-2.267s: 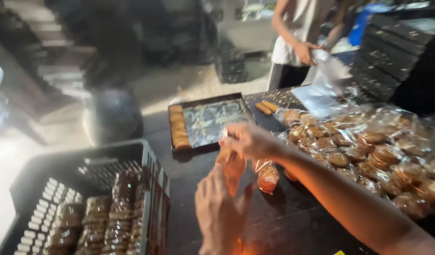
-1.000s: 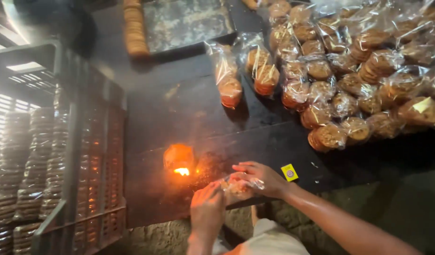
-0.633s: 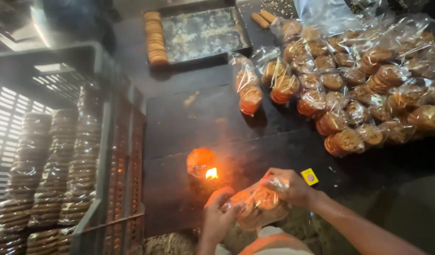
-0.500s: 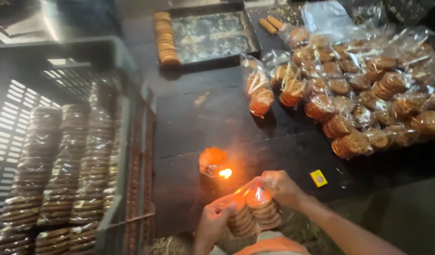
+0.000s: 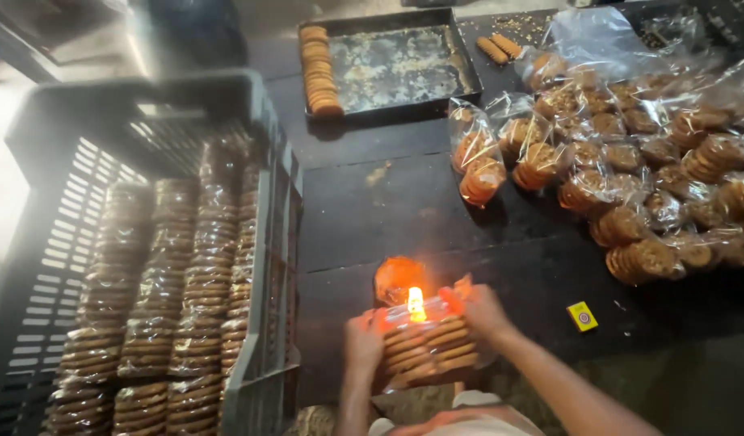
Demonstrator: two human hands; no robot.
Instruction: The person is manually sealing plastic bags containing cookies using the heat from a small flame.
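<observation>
View: single head-worn camera, no second view to share ground with.
Position: above the near edge of the dark tabletop [image 5: 437,234].
Direction: steeply downward and forward, across to the baking tray [image 5: 396,60] at the far side.
Nearness: close to the hands at the bottom edge.
Left span: black crate [image 5: 259,242].
Right span: bagged biscuits [image 5: 630,161].

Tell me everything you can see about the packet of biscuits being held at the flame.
The packet is a clear plastic bag holding a stack of round golden-brown biscuits lying on their sides. It sits at the near edge of the dark table, gripped at its ends by the left hand and right hand. Its top edge meets the small flame, glowing orange.
</observation>
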